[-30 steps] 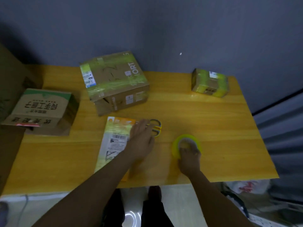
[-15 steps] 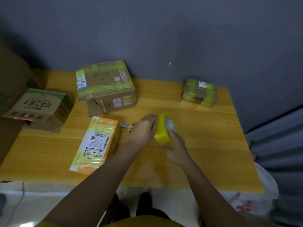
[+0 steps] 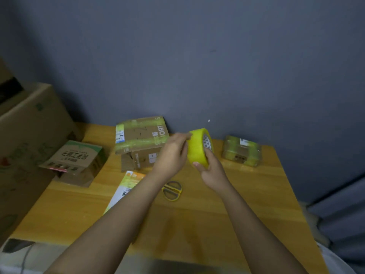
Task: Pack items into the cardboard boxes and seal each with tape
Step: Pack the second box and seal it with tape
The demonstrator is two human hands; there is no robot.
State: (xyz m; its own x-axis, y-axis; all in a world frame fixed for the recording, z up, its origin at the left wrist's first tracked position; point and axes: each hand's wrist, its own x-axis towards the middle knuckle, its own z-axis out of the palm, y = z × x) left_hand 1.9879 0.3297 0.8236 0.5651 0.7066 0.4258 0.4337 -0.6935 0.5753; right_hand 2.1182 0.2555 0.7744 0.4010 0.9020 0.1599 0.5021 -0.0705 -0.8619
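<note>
Now the right hand grips the tape roll aloft; the left hand's fingertips pick at its rim. Probably hunting the tape's loose end, to be peeled next.

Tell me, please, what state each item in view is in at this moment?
Yellow tape roll: held up off the table.
Right hand: grips the roll.
Left hand: fingertips on the roll's edge.
Scissors: closed, flat on the table.
Large taped box: sealed.
Small taped box: sealed.
Printed carton: on its side.
</note>
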